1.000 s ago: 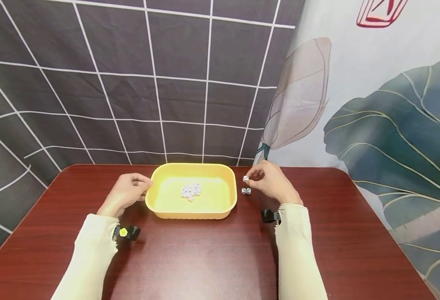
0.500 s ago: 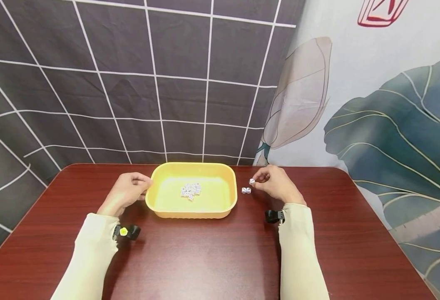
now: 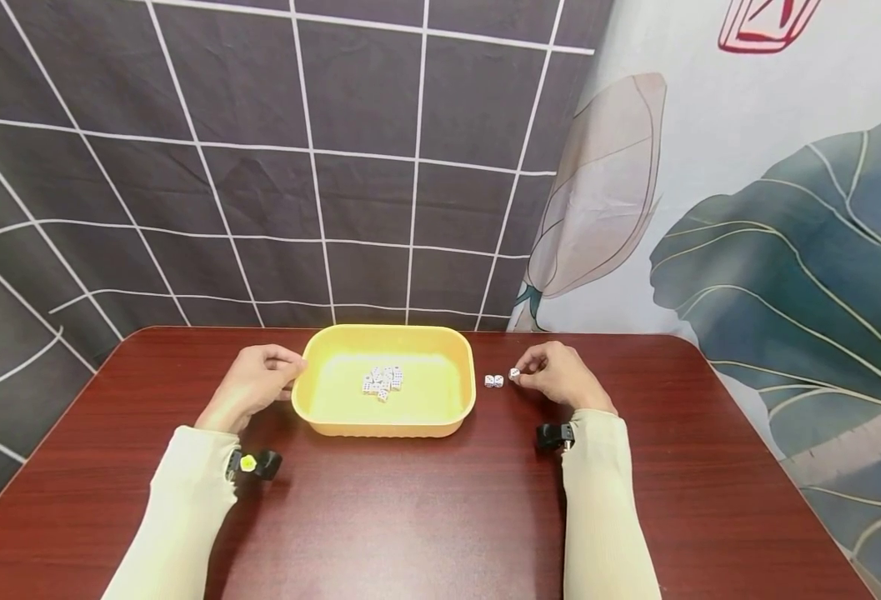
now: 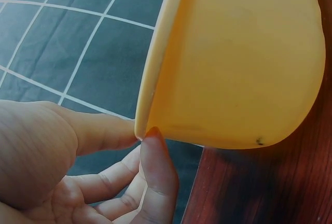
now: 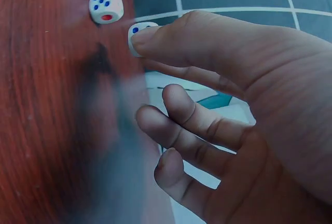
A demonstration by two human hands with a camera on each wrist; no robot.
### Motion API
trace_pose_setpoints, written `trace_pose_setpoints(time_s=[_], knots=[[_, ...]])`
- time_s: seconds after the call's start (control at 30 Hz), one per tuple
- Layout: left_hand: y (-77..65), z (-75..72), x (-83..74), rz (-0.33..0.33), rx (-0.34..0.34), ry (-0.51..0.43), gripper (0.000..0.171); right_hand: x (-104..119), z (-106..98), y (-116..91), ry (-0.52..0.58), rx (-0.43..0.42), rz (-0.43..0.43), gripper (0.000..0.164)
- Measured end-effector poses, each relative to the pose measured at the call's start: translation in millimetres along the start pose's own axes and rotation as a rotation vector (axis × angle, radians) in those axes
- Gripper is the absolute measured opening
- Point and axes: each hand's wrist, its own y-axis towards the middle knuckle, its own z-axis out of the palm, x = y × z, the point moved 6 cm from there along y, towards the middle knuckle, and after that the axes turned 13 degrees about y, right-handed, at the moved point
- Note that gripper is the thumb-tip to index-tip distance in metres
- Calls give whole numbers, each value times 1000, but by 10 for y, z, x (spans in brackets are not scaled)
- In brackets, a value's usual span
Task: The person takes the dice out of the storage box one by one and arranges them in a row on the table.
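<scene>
A yellow rectangular basin (image 3: 383, 429) stands near the table's far edge, with a cluster of white dice (image 3: 382, 382) on its floor. My left hand (image 3: 256, 383) pinches the basin's left rim; in the left wrist view the thumb and index finger (image 4: 160, 169) meet at that rim. To the right of the basin, two white dice (image 3: 493, 381) sit side by side on the table. Just right of that pair, my right hand (image 3: 560, 375) pinches a single die (image 3: 514, 374) between thumb and finger. The right wrist view shows this die (image 5: 136, 31) partly covered by the thumb, its other fingers loosely bent.
The reddish-brown wooden table (image 3: 395, 517) stretches out in front of the basin. Behind it hangs a dark grey cloth with a white grid (image 3: 365, 200). A pale curtain with leaf prints (image 3: 778, 250) hangs on the right. Each wrist wears a black strap.
My right hand has moved right and slightly nearer with its die, from above and left of the two table dice to their right side. The left hand and basin have stayed put.
</scene>
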Motion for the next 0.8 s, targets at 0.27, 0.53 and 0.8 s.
trace_pose_setpoints(time_s=[0.27, 0.53, 0.8], knots=[[3, -1, 4, -5, 1, -4, 33, -30, 76, 21, 13, 14, -9, 7], [2, -12, -16, -1, -4, -1, 32, -12, 97, 35, 11, 23, -1, 8], [0, -1, -3, 0, -1, -4, 32, -12, 102, 25, 10, 29, 28, 10]])
